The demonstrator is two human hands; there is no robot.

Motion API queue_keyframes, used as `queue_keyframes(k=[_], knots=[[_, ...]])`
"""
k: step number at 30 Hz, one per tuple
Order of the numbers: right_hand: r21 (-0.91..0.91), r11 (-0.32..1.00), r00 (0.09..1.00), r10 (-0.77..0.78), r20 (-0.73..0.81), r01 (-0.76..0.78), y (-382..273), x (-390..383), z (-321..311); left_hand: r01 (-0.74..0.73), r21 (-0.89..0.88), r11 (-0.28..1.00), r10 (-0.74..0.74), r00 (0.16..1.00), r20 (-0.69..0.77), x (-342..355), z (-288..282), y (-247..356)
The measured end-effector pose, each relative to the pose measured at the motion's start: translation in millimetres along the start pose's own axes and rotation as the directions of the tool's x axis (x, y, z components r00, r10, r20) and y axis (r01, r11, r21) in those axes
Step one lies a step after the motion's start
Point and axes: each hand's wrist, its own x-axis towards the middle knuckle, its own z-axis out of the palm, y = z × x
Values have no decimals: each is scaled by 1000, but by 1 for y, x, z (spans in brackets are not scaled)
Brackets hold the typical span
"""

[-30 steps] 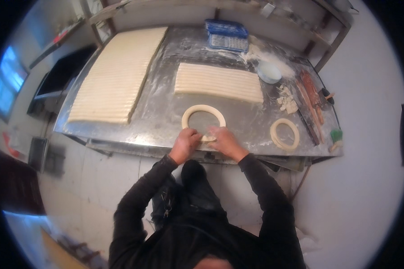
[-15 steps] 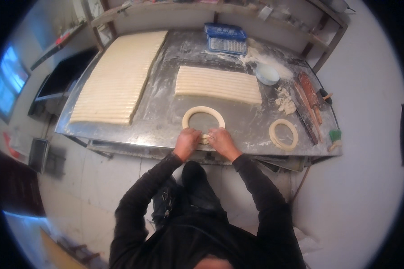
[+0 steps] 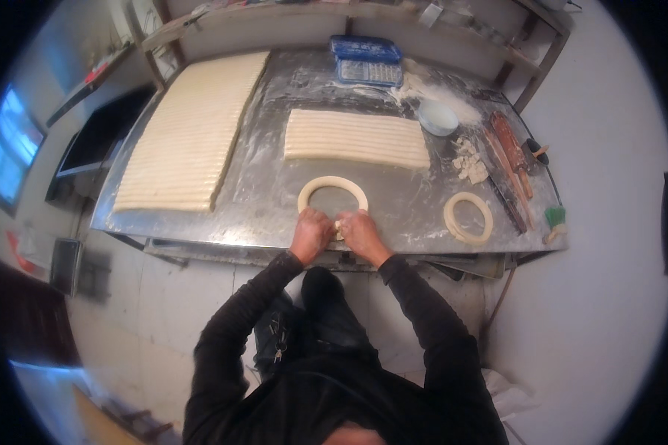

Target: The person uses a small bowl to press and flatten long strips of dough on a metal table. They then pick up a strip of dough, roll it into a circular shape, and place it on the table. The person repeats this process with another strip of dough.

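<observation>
A pale dough ring [image 3: 332, 182] lies at the near edge of the metal table, with both hands on its near side. My left hand [image 3: 313, 231] is closed on the ring's near left part. Close beside it, my right hand [image 3: 359, 231] grips the near right part. A bit of dough shows between the fingers where the ring's ends meet; the fingertips are partly hidden. To the right lies a second dough ring [image 3: 468, 218], apart from the hands. Beyond them is a block of parallel dough strips [image 3: 356, 139].
A larger sheet of dough strips [image 3: 189, 133] covers the table's left side. At the back stand a blue box [image 3: 365, 61] and a pale bowl [image 3: 438, 119] near spilled flour. Dough scraps [image 3: 469, 162], a rolling pin [image 3: 509, 141] and a green brush [image 3: 555, 222] lie on the right.
My hands have drawn slightly closer together at the ring's near side, and the left hand has curled more. The whole view has shifted a little; the other things stay put.
</observation>
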Motion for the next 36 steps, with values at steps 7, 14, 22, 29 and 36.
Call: queue_keyframes(k=[7,14,22,29,36], knots=[[-39,999,982,40,186,-33,1,7,-5,34,-17,999,-35,998,-60,5,1,9],[-216,971,995,-94,29,98,12,-14,-22,25,-7,1000,-22,956,291,22,-6,-1],[-115,992,998,-38,48,43,16,-20,-22,70,-185,980,-7,946,324,26,-2,2],[-131,982,986,-146,-85,135,21,-24,-12,46,-127,991,-33,994,100,12,4,12],[49,999,1000,7,-28,-5,8,-20,-6,78,-73,994,-65,983,174,-3,-6,-3]])
